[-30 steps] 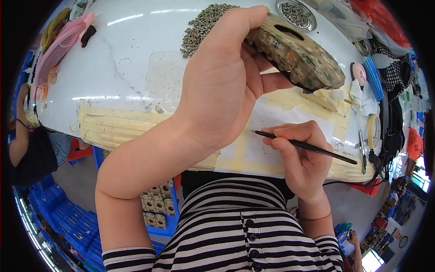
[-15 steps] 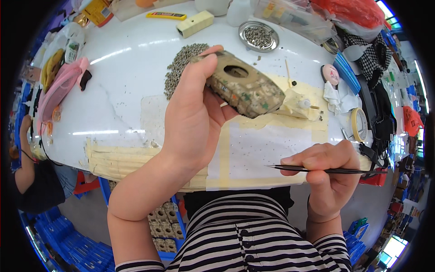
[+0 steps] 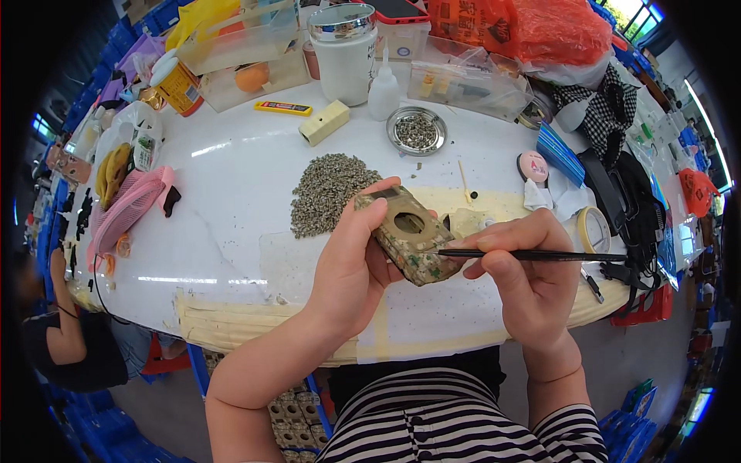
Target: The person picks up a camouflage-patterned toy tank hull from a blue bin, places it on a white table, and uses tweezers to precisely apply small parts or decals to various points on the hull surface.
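A camouflage-patterned case (image 3: 418,248) is gripped by the left hand (image 3: 351,266) above the white tabletop (image 3: 231,208); a black pointed tool (image 3: 575,255), pinched by the right hand (image 3: 532,282), has been brought from over the paper (image 3: 440,316) to the case's face. Open room is left beside the metal heap (image 3: 332,193); the front edge is banded with tape (image 3: 247,324).

From my station I see tan, brown and green pixelated camouflage on the casing (image 3: 417,248), black on the pen-shaped tool (image 3: 571,256), black-and-white stripes on the shirt (image 3: 463,413), black-and-white checks on the cloth (image 3: 615,119)
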Available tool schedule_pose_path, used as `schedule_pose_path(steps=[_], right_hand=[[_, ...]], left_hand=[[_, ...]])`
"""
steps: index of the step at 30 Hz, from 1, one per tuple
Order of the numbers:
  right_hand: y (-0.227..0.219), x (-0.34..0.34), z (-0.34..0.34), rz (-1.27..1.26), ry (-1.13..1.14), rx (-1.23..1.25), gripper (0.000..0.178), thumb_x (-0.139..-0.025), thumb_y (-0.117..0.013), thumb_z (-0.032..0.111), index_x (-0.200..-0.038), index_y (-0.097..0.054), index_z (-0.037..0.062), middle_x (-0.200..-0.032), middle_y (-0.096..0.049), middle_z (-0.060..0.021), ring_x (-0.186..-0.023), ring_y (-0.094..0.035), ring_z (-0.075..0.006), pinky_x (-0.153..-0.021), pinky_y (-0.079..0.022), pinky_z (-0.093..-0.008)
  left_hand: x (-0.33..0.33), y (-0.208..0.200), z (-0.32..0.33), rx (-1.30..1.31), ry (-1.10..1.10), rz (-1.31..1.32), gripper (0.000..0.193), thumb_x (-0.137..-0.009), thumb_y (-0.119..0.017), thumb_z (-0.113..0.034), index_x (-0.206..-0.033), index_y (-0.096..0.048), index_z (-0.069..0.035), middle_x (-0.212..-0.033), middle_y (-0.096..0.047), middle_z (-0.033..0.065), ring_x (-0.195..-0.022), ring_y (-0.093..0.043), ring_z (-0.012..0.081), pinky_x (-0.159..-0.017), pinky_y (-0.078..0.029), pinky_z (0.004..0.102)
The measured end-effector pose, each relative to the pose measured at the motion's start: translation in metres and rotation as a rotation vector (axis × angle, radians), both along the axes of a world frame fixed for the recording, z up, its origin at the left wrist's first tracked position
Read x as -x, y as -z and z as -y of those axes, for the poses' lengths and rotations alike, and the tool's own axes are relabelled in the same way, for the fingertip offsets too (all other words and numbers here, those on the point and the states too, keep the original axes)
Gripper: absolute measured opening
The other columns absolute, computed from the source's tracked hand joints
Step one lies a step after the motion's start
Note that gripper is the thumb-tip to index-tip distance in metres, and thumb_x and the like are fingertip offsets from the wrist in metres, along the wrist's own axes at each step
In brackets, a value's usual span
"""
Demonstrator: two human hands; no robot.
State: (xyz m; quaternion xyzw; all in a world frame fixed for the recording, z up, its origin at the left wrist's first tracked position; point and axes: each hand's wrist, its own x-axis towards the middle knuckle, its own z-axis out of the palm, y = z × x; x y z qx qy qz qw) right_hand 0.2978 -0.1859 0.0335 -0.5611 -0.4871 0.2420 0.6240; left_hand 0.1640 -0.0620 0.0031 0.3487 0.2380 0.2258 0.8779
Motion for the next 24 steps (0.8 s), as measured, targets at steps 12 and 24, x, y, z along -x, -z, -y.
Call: schedule_pose_path(steps=[12, 24], right_hand=[[0.0024, -0.0001, -0.0017, 0.039, -0.001, 0.003, 0.008, -0.087, -0.066, 0.003, -0.090, -0.062, -0.0016, -0.088, -0.064, -0.0088, -0.079, -0.061, -0.0131, -0.072, -0.049, -0.0254], [0.0033, -0.0002, -0.0023, 0.057, 0.008, 0.024, 0.009, -0.086, -0.067, 0.005, -0.090, -0.062, -0.0020, -0.086, -0.064, -0.0079, -0.077, -0.060, -0.0123, -0.071, -0.048, -0.0245]], left_hand=[[-0.0003, 0.0024, 0.0002, -0.013, -0.022, -0.007, 0.049, -0.097, -0.039, -0.038, -0.137, -0.036, -0.011, -0.122, -0.057, 0.0193, -0.110, -0.060, 0.0254, -0.090, -0.052, 0.0385], [-0.0002, 0.0012, 0.0005, -0.020, -0.028, -0.015, 0.050, -0.096, -0.039, -0.038, -0.138, -0.035, -0.011, -0.123, -0.056, 0.0201, -0.110, -0.060, 0.0249, -0.090, -0.052, 0.0374]])
